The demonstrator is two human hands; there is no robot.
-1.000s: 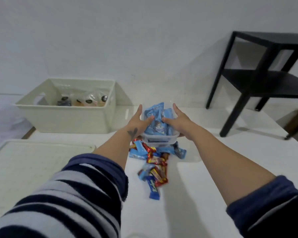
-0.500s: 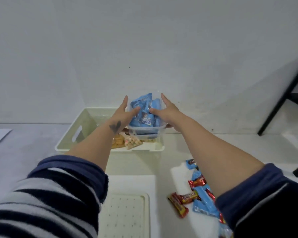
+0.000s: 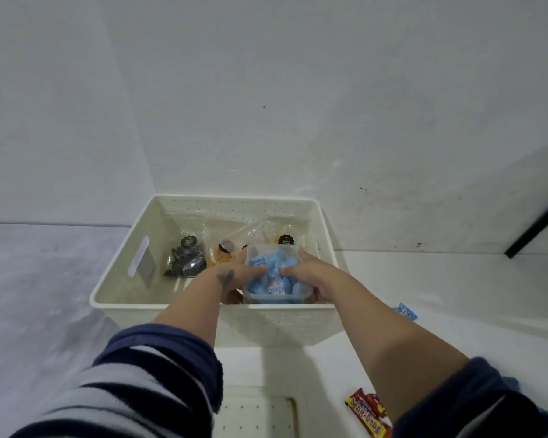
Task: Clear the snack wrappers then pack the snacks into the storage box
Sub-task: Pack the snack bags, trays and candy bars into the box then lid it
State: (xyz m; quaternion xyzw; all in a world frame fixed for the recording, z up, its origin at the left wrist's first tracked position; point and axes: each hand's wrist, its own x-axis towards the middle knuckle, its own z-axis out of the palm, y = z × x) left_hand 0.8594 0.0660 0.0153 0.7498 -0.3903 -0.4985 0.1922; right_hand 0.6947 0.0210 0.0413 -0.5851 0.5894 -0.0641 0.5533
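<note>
Both our hands carry a small clear plastic tub of blue snack packets inside the cream perforated storage box, at its near right corner. Our left hand and right hand clasp its sides, thumbs pressed on the packets. We judge packing is underway; next, set it down beside the clear cookie bags and let go. Red wrapped bars wait outside.

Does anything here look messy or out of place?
A few things. Red bars and one blue packet lie loose on the white surface, outside the cream storage box. The clear tub that both hands lower into the box is heaped with blue packets above its rim, so some could slip out.
</note>
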